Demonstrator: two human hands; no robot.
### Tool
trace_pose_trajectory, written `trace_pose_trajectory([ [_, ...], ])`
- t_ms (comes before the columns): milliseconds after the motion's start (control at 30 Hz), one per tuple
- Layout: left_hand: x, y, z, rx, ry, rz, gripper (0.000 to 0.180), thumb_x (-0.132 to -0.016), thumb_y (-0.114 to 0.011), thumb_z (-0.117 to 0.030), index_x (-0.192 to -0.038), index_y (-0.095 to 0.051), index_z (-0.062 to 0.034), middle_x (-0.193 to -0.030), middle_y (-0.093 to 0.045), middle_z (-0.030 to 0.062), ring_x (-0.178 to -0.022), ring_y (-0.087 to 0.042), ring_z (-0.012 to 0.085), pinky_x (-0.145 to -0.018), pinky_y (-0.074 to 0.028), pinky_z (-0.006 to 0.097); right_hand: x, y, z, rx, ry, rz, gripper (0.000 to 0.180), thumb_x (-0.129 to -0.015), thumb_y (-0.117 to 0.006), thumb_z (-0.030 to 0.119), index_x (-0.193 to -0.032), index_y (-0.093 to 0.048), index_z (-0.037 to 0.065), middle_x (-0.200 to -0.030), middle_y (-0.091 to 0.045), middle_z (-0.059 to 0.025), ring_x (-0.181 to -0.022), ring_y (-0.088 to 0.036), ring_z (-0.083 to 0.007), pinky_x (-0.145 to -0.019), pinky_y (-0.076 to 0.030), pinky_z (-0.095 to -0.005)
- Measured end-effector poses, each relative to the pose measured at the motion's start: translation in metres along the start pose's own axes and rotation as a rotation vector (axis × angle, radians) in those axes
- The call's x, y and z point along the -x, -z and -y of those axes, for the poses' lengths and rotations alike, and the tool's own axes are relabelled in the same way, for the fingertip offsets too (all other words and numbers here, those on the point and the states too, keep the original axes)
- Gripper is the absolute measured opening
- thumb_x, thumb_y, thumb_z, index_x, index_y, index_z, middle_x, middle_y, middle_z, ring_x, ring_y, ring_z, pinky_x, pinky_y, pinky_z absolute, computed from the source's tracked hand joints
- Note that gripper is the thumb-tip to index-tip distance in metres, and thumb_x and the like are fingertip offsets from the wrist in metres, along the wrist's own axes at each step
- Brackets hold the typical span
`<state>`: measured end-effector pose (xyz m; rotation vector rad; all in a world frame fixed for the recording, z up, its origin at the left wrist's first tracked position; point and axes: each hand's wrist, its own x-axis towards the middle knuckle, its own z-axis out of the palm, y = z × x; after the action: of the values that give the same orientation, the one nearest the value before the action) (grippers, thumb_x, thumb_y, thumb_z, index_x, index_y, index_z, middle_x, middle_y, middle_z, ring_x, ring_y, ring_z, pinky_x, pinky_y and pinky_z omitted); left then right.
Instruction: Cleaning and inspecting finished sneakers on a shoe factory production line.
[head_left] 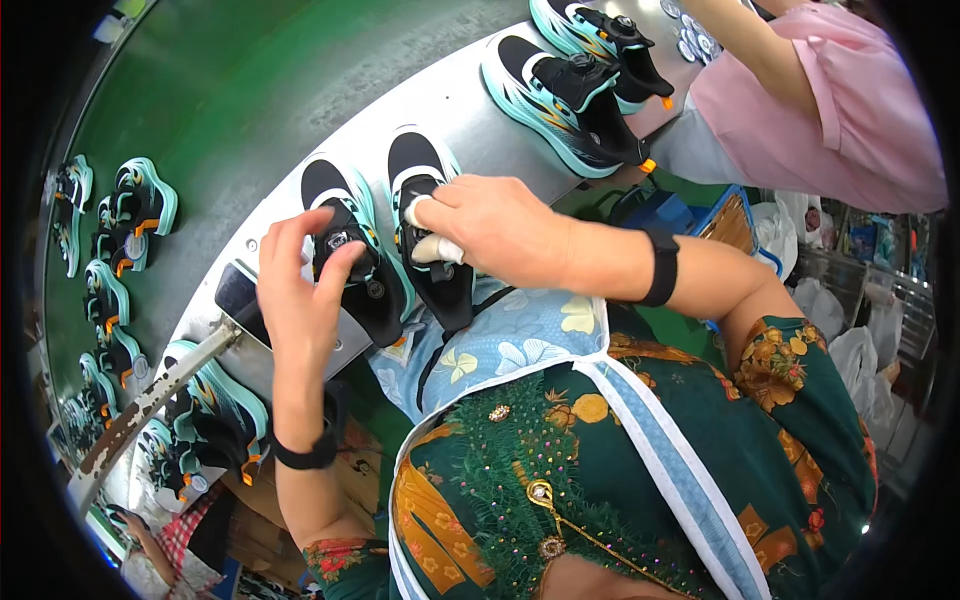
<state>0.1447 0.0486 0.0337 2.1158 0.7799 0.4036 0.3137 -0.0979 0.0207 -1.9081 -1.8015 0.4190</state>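
Note:
Two black and mint-green sneakers stand side by side in front of me, toes pointing away. My left hand (303, 285) curves its thumb and fingertips around the round dial (338, 241) on the tongue of the left sneaker (323, 181). Over the right sneaker (410, 153), my right hand (505, 230) has its fingers bent and pressed against the tongue area. White wraps (437, 249) cover some of its fingertips. That hand hides the dial area of the right sneaker.
A metal ledge (450, 95) carries the sneakers beside a green belt (230, 90) with more shoes. Another pair (545, 105) stands at the far right, near a co-worker in pink (810, 110). A chipped metal bar (150, 400) crosses the left side, by more sneakers (225, 400).

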Motion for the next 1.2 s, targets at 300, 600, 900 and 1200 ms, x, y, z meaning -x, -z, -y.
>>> trace_pose_trajectory([
  [300,0.053,-0.053,-0.042,1.275,0.856,0.341,0.039,-0.099,-0.046,-0.027,-0.116,-0.054,0.0067,-0.113,-0.061,0.0167,-0.072,-0.063,0.0167,-0.043,-0.039,0.021,-0.018,0.043,-0.024,-0.428,-0.061,0.359,0.038,-0.081,-0.068,0.018,-0.116,-0.06,0.007,-0.092,-0.059,-0.0163,-0.076,-0.062,-0.0305,-0.066,-0.048,-0.0396],
  [600,0.052,-0.098,-0.034,1.231,0.8,0.171,0.031,-0.099,-0.047,-0.022,-0.111,-0.056,0.0053,-0.109,-0.062,0.0149,-0.085,-0.065,0.0183,-0.043,-0.044,0.023,0.001,0.018,-0.023,-0.135,-0.088,0.108,0.03,-0.076,-0.071,0.02,-0.101,-0.062,0.006,-0.076,-0.061,-0.0144,-0.073,-0.061,-0.0365,-0.064,-0.048,-0.0425],
  [900,0.044,-0.082,-0.039,1.241,0.806,0.201,0.029,-0.099,-0.047,-0.022,-0.107,-0.06,0.0029,-0.105,-0.064,0.0145,-0.085,-0.066,0.0175,-0.047,-0.047,0.025,0.005,0.007,-0.024,-0.169,-0.098,-0.054,0.033,-0.074,-0.074,0.022,-0.103,-0.065,0.009,-0.078,-0.059,-0.0134,-0.072,-0.059,-0.0331,-0.065,-0.047,-0.0412],
  [1200,-0.004,-0.033,0.013,0.127,0.13,0.041,0.033,-0.075,-0.071,-0.009,-0.105,-0.062,-0.0008,-0.091,-0.048,-0.0001,-0.084,-0.046,0.0107,-0.074,-0.04,0.025,-0.114,-0.034,-0.048,-0.042,-0.195,0.29,0.06,-0.082,-0.066,0.043,-0.133,-0.05,0.015,-0.101,-0.056,-0.0231,-0.098,-0.056,-0.0389,-0.081,-0.046,-0.044],
])
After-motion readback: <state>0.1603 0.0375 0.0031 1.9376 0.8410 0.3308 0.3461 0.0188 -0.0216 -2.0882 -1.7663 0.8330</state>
